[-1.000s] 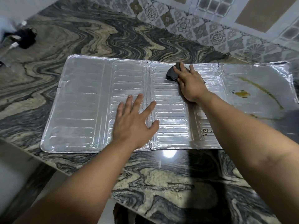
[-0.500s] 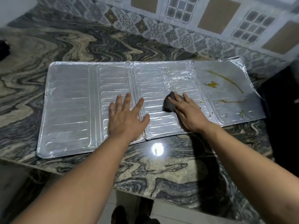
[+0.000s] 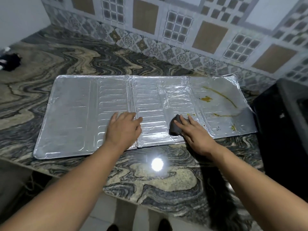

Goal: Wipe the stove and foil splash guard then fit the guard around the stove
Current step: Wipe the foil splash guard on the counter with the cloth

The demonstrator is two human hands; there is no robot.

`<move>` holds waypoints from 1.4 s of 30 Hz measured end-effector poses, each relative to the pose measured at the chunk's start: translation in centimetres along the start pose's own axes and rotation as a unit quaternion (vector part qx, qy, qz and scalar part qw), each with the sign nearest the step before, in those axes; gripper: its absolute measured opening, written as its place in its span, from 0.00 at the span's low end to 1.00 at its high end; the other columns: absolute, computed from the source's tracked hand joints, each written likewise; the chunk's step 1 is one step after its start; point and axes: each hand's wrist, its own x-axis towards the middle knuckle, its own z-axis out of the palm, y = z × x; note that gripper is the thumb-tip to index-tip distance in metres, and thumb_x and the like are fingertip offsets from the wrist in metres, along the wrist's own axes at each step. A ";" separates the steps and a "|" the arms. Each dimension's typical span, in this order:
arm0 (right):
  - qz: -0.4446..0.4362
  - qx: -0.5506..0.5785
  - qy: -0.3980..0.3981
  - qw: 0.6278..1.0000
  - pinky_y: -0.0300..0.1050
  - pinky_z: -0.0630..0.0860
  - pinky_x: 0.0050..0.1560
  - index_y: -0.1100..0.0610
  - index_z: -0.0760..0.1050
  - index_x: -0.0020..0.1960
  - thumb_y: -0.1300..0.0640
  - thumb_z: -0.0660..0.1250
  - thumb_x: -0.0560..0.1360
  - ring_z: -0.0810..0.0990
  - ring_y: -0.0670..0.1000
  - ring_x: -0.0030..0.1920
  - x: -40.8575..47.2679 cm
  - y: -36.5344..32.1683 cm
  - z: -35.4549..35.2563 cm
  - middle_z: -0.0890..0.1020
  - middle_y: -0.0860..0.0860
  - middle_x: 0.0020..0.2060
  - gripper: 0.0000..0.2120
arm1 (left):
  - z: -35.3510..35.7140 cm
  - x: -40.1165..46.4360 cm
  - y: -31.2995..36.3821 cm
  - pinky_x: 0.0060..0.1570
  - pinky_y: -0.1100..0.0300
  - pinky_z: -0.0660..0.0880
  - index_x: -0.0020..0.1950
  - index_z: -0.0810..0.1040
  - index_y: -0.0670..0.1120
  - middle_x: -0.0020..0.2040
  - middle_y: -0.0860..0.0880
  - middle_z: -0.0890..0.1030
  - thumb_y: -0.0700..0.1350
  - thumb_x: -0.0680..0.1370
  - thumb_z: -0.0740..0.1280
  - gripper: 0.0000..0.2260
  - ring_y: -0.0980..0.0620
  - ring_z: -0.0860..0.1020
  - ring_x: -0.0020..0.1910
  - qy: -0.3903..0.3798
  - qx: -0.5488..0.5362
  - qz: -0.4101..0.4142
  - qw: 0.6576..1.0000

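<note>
The foil splash guard (image 3: pixel 80 110) lies unfolded and flat on the marbled counter, its ribbed panels facing up. Yellow-brown stains (image 3: pixel 221 97) streak its right panel. My left hand (image 3: pixel 123 129) presses flat on the guard near the middle fold, fingers spread. My right hand (image 3: pixel 193 130) presses a dark grey cloth (image 3: pixel 175 125) onto the guard near its front edge, just left of the stained panel. The black stove (image 3: pixel 283 130) is partly in view at the right edge.
The marbled counter (image 3: pixel 150 180) has its front edge close to me, with floor below. A patterned tiled wall (image 3: pixel 166 30) runs behind. A dark object (image 3: pixel 10 61) sits at the far left of the counter.
My right hand has dragged the cloth from the guard's far edge down to its front edge and a little right. My left hand stayed pressed on the guard.
</note>
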 end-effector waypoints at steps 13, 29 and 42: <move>-0.137 -0.049 -0.035 0.989 0.57 0.60 0.73 0.49 0.56 0.79 0.44 0.46 0.81 0.55 0.64 0.77 0.9 3.3 -0.6 0.55 0.51 0.78 0.28 | 2.3 2.4 12.6 0.75 0.39 0.38 0.81 0.51 0.58 0.82 0.47 0.45 0.63 0.81 0.44 0.28 0.41 0.40 0.80 -0.061 -0.092 -0.187 0.976; -0.183 -0.083 -0.041 0.979 0.57 0.55 0.76 0.47 0.52 0.79 0.50 0.50 0.82 0.51 0.63 0.78 10.7 8.8 -3.0 0.53 0.51 0.79 0.25 | 3.7 2.6 12.7 0.74 0.39 0.35 0.79 0.39 0.63 0.80 0.47 0.35 0.73 0.75 0.39 0.34 0.42 0.34 0.79 -0.086 -0.019 -0.190 0.978; -0.120 -0.074 0.009 0.990 0.58 0.56 0.75 0.48 0.55 0.79 0.56 0.52 0.83 0.53 0.68 0.76 21.9 10.5 -4.8 0.56 0.54 0.79 0.24 | 3.6 3.0 12.8 0.75 0.39 0.37 0.78 0.40 0.66 0.81 0.49 0.38 0.80 0.69 0.40 0.40 0.44 0.34 0.79 -0.074 -0.004 -0.212 0.974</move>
